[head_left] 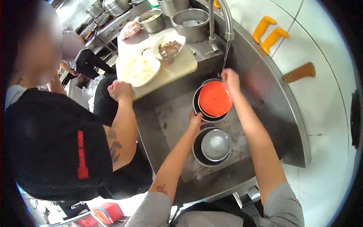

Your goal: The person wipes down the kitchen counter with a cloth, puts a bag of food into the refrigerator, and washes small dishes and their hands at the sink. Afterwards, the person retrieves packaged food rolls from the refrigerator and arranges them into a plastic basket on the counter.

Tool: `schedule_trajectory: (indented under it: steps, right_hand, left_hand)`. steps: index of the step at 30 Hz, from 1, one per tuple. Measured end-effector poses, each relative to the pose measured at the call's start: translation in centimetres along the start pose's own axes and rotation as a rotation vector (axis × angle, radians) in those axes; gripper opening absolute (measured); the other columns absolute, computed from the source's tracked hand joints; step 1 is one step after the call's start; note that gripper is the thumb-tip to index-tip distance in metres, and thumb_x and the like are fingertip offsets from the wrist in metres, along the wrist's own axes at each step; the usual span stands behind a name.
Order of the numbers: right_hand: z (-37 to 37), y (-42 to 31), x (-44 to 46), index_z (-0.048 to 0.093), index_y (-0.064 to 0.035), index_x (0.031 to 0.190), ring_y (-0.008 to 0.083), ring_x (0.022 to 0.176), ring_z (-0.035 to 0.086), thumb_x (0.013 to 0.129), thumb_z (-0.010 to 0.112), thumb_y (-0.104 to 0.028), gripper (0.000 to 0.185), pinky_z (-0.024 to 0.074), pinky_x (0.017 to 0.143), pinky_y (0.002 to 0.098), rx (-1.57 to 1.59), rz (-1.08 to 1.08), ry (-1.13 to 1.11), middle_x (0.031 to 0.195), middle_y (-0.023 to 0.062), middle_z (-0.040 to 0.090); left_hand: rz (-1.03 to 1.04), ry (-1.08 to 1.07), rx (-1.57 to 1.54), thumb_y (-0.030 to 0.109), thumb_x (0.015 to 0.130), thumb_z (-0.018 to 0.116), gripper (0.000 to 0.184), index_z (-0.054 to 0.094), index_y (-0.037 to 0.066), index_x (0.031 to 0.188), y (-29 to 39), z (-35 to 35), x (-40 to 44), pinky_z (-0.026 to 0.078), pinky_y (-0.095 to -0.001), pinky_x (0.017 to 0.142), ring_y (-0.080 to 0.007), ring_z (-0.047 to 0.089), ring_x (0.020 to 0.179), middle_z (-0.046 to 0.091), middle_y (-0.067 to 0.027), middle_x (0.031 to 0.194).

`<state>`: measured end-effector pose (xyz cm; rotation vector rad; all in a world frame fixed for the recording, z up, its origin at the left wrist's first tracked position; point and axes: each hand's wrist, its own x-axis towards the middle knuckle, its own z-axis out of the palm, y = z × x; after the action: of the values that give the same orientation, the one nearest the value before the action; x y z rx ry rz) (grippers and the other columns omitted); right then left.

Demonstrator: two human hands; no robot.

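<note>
In the metal sink [172,151], a red round dish [214,99] sits on a pale bowl inside a dark-rimmed pot [196,109]. My left hand [196,119] grips the lower left rim of this stack, fingers closed. My right hand [230,78] is at the upper right, beside the red dish and under the water running from the faucet [229,34]; its fingers are bent together, and what they hold, if anything, cannot be made out. Just below the stack, a grey metal bowl [216,145] rests in a second dark pot [197,151].
A co-worker in a black apron [49,140] stands at the left, one fist near the white cutting board [191,68]. Plates of food [141,70] lie on the board. Metal pots [190,24] stand behind the sink. Orange handles [263,28] and a brown handle [300,72] line the right wall.
</note>
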<state>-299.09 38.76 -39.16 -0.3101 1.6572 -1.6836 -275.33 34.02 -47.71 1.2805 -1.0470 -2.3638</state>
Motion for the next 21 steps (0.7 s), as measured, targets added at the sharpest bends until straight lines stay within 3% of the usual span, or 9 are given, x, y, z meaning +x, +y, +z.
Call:
schedule_trajectory:
  steps: [2, 5, 8, 9, 12, 15, 18, 21]
  right_hand:
    - [0.6, 5.0, -2.9, 0.064, -0.008, 0.095, 0.0287, 0.087, 0.057, 0.076, 0.072, -0.039, 0.037, 0.0503, 0.074, 0.0406, -1.263, -0.554, 0.461, 0.092, 0.0124, 0.057]
    - [0.1, 6.5, -4.6, 0.065, -0.0089, 0.101, 0.0344, 0.102, 0.054, 0.068, 0.081, -0.036, 0.045, 0.048, 0.084, 0.0455, -1.244, -0.575, 0.347, 0.101, 0.0172, 0.056]
    - [-1.2, 6.8, -2.5, 0.064, -0.0071, 0.103, 0.0361, 0.101, 0.055, 0.061, 0.086, -0.028, 0.052, 0.0482, 0.085, 0.0446, -0.896, -0.472, 0.467, 0.102, 0.0161, 0.055]
    - [-2.1, 6.3, -2.1, 0.065, -0.0058, 0.099, 0.0351, 0.096, 0.06, 0.065, 0.084, -0.028, 0.044, 0.0492, 0.083, 0.0435, -0.955, -0.349, 0.364, 0.099, 0.0165, 0.06]
    - [-4.1, 6.8, 0.0, 0.067, -0.0042, 0.094, 0.0328, 0.089, 0.064, 0.069, 0.081, -0.024, 0.034, 0.0506, 0.079, 0.0419, -0.971, -0.181, 0.204, 0.096, 0.0168, 0.064]
    - [-3.4, 5.3, -0.7, 0.067, -0.0031, 0.091, 0.0342, 0.088, 0.064, 0.075, 0.074, -0.017, 0.022, 0.0508, 0.078, 0.0426, -0.964, -0.32, 0.238, 0.095, 0.017, 0.066]
    - [-3.2, 4.5, -0.3, 0.067, -0.0038, 0.095, 0.0353, 0.091, 0.063, 0.079, 0.069, -0.012, 0.018, 0.0503, 0.08, 0.0433, -1.017, -0.443, 0.216, 0.097, 0.0171, 0.065]
    - [-3.6, 3.9, 0.0, 0.066, -0.0049, 0.098, 0.0352, 0.092, 0.062, 0.081, 0.065, -0.008, 0.018, 0.0499, 0.081, 0.0441, -1.096, -0.529, 0.155, 0.099, 0.0167, 0.064]
  left_hand:
    - [0.038, -0.027, 0.045, -0.002, 0.079, 0.045, 0.058, 0.035, 0.007, 0.136, 0.3, 0.8, 1.2, 0.059, -0.0492, 0.076, -0.0339, 0.063, 0.099, 0.055, -0.0167, 0.117]
    - [0.093, -0.061, 0.06, 0.006, 0.082, 0.052, 0.046, 0.044, 0.004, 0.127, -0.5, 0.7, 2.5, 0.06, -0.0433, 0.073, -0.0294, 0.064, 0.095, 0.058, -0.0142, 0.11]
    - [0.036, 0.01, 0.185, 0.007, 0.083, 0.053, 0.045, 0.045, 0.005, 0.127, 0.5, 0.5, 2.9, 0.06, -0.042, 0.071, -0.0285, 0.065, 0.093, 0.059, -0.0135, 0.107]
    - [0.019, 0.015, 0.192, 0.007, 0.083, 0.054, 0.045, 0.045, 0.004, 0.128, 0.7, 0.4, 3.2, 0.059, -0.041, 0.069, -0.0265, 0.066, 0.089, 0.06, -0.0119, 0.104]
    - [0.079, -0.011, 0.421, 0.006, 0.083, 0.058, 0.052, 0.043, 0.004, 0.132, -0.4, -0.7, 6.5, 0.056, -0.0455, 0.079, -0.0303, 0.062, 0.099, 0.057, -0.0145, 0.114]
    - [0.396, 0.53, 1.057, 0.004, 0.078, 0.065, 0.064, 0.04, 0.007, 0.137, 2.4, 3.0, 3.5, 0.047, -0.0477, 0.093, -0.0353, 0.055, 0.111, 0.049, -0.0179, 0.127]
    - [0.862, 0.251, 1.222, 0.008, 0.076, 0.068, 0.07, 0.039, 0.005, 0.139, 4.3, 4.3, 3.6, 0.042, -0.0447, 0.099, -0.0402, 0.049, 0.116, 0.044, -0.0247, 0.131]
    - [1.023, 0.152, 1.337, 0.008, 0.075, 0.068, 0.068, 0.04, 0.003, 0.137, 5.2, 6.9, 3.5, 0.043, -0.0432, 0.097, -0.0389, 0.05, 0.113, 0.047, -0.0215, 0.129]
